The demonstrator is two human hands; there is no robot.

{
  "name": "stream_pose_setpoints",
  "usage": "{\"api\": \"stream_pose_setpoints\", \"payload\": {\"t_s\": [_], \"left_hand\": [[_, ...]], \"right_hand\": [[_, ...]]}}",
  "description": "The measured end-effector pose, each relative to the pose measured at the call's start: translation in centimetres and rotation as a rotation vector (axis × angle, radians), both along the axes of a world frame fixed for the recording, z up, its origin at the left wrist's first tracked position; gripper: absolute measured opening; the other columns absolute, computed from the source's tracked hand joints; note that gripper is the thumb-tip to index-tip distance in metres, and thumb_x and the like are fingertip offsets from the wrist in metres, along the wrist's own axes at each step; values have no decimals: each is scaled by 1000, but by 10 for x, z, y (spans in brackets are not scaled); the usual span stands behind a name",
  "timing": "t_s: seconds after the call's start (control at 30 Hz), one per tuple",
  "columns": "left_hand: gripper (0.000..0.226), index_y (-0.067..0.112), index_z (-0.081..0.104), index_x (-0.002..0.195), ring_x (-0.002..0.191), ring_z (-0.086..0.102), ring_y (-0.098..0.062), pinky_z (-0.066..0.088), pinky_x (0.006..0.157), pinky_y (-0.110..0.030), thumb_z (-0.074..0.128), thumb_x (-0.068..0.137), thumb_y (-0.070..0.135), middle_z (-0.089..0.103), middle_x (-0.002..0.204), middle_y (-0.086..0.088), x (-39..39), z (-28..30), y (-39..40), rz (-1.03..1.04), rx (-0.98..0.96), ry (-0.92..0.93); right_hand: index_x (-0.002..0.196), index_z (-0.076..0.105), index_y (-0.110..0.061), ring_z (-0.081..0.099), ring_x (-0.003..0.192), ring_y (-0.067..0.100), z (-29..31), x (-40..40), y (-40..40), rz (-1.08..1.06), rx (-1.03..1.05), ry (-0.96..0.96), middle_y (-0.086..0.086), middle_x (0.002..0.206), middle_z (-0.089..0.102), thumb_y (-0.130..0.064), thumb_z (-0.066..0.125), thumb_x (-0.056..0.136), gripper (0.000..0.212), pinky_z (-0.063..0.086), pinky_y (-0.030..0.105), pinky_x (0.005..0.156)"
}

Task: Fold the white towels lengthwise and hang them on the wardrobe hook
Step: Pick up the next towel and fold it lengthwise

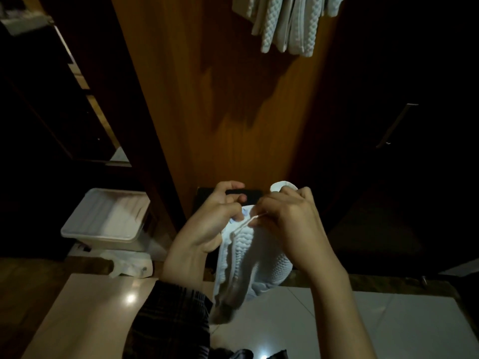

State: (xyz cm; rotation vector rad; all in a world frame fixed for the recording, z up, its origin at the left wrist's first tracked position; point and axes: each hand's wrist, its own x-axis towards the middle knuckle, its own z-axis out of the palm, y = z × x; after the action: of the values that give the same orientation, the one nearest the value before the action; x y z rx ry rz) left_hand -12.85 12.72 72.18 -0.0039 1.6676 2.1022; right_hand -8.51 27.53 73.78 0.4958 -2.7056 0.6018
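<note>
A: Where is the towel [255,251] now?

B: It is in the air, between the two hands, in front of the wooden wardrobe panel [225,99]. The left hand [215,218] pinches the top edge with curled fingers. The right hand [287,216] is curled around the same edge, just beside the left, and a corner of cloth comes out above its knuckles. So both hands are closed on the towel, not wide.

A: How do you think it will handle?

B: It looks soft and light. The cloth has a bumpy woven pattern and it hangs down limp from the hands, with loose folds. I think it has no stiffness, so it will bend wherever it is not held. It does not look slippery, because the surface is rough, and it cannot break.

A: Then where is the best place to take hold?

B: In my opinion, at the hem, near the two top corners. With the hands well apart on the edge, the long sides can meet evenly. If the hands remain close together, the rest may bunch.

A: And the hook?

B: I cannot see the hook itself. Other towels [285,22] already hang high on the panel, well apart from the hands. A white bin [103,224] stands on the floor to the left.
</note>
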Motion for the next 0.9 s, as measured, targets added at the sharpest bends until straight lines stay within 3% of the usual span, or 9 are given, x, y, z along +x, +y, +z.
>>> {"api": "stream_pose_setpoints", "payload": {"t_s": [0.07, 0.17, 0.3, 0.37, 0.43, 0.6, 0.7, 0.8, 0.9], "left_hand": [[51, 20, 51, 100, 94, 49, -31, 39, 72, -38, 38, 74, -23, 49, 102, -12, 2, 3, 3, 5, -65, 74], [44, 17, 57, 100, 96, 61, -23, 50, 69, -28, 50, 76, -19, 58, 110, -12, 4, 5, -2, -15, -90, 150], [27, 19, 64, 110, 90, 69, -10, 53, 70, -19, 65, 84, 9, 71, 103, 1, 5, 0, -21, -139, -161, 272], [24, 22, 66, 108, 95, 68, -9, 51, 75, -17, 60, 85, 23, 73, 101, 5, 7, -6, -24, -178, -136, 306], [26, 22, 66, 105, 95, 68, -7, 50, 75, -14, 53, 84, 30, 73, 99, 8, 10, -10, -19, -165, -49, 308], [30, 18, 68, 104, 89, 70, -13, 52, 71, -17, 49, 89, 35, 74, 96, -3, 9, -12, 2, -70, 2, 326], [27, 14, 69, 100, 83, 70, -18, 53, 68, -22, 47, 94, 29, 74, 91, -9, 9, -12, 10, 8, -16, 304], [28, 6, 68, 97, 78, 68, -24, 53, 66, -30, 46, 97, 24, 71, 90, -18, 10, -11, 13, 86, -31, 309], [28, 4, 67, 97, 76, 66, -26, 52, 67, -33, 47, 96, 23, 70, 90, -21, 13, -3, 11, 126, -28, 350]], "right_hand": [[75, 69, -18, 59, 75, 18, -4, -2, -3, 2, -26, 29, -5, 78, 68, -18, 75, 71, 7, 27, 30, 69], [77, 68, -13, 61, 73, 19, -5, 0, 0, 24, -79, 81, 1, 79, 66, -4, 75, 69, 14, 32, 27, 69], [75, 67, -12, 46, 72, 2, 4, 3, 11, -3, -116, 170, 2, 79, 67, -3, 74, 70, 12, 32, 24, 65], [75, 67, -11, 34, 73, -5, 10, 6, 14, -26, -159, 195, 2, 78, 67, -6, 68, 73, 6, 34, 23, 61], [77, 67, -13, 39, 73, -1, 14, 9, 16, -53, -193, 175, -1, 79, 66, -7, 69, 76, 7, 36, 21, 62], [80, 60, -17, 54, 76, 22, 18, 9, 17, -137, -205, 50, -3, 83, 60, -14, 68, 84, 9, 41, 32, 68], [82, 58, -15, 49, 80, 20, 16, 8, 13, -171, -123, 27, -1, 92, 56, -24, 66, 85, 12, 35, 30, 68], [83, 63, -11, 48, 95, 23, 19, 14, 5, -180, -122, 89, 8, 106, 53, -20, 73, 79, 14, 37, 29, 75], [82, 61, -13, 52, 92, 18, 28, 21, 0, -93, -172, 141, 3, 99, 58, -18, 68, 83, 9, 40, 27, 74]]}}
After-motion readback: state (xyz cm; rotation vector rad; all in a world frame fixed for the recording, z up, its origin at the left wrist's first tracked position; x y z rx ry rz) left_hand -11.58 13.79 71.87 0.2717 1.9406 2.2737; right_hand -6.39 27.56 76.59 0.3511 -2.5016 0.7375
